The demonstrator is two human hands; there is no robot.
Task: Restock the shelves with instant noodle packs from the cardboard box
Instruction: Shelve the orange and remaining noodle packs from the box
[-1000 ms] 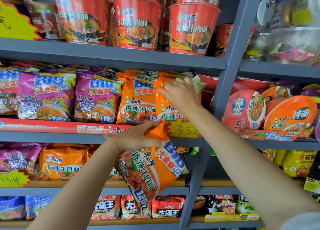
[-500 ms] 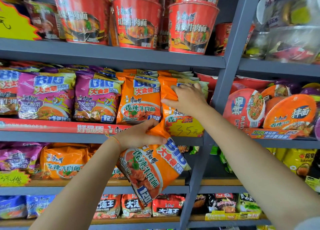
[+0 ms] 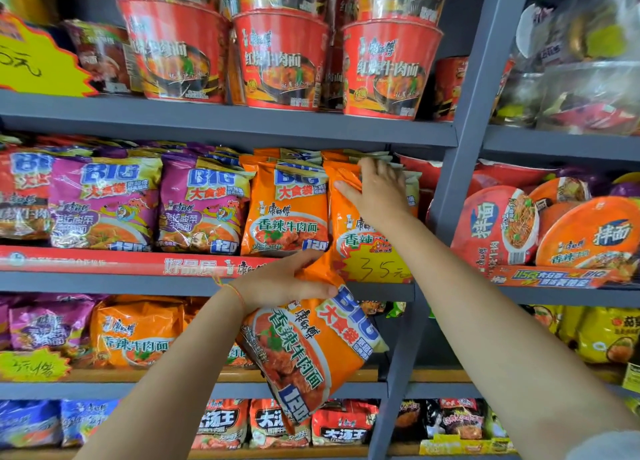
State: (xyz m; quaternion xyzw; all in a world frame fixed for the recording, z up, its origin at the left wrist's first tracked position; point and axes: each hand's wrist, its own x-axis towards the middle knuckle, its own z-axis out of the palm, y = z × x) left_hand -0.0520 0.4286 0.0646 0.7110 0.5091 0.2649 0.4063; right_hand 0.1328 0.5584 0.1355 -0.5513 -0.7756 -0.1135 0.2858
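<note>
My left hand [image 3: 277, 283] grips an orange instant noodle pack [image 3: 311, 349] by its top edge; the pack hangs tilted in front of the shelf's grey front edge [image 3: 104, 285]. My right hand [image 3: 377, 193] lies with straight fingers on the top of the rightmost orange pack [image 3: 349, 231] standing in the row on the middle shelf, pressing it. To its left stands another orange pack [image 3: 287, 210], then purple packs [image 3: 204, 203]. The cardboard box is out of view.
Red cup noodles [image 3: 280, 58] fill the shelf above. A grey upright post [image 3: 464, 169] borders the row on the right, with round bowl noodles [image 3: 495, 227] beyond it. A yellow price tag [image 3: 377, 265] hangs below my right hand. Lower shelves hold more packs [image 3: 135, 331].
My right hand has slid up and right along the shelved orange pack's top, its fingers straighter. The held pack in my left hand stays about where it was.
</note>
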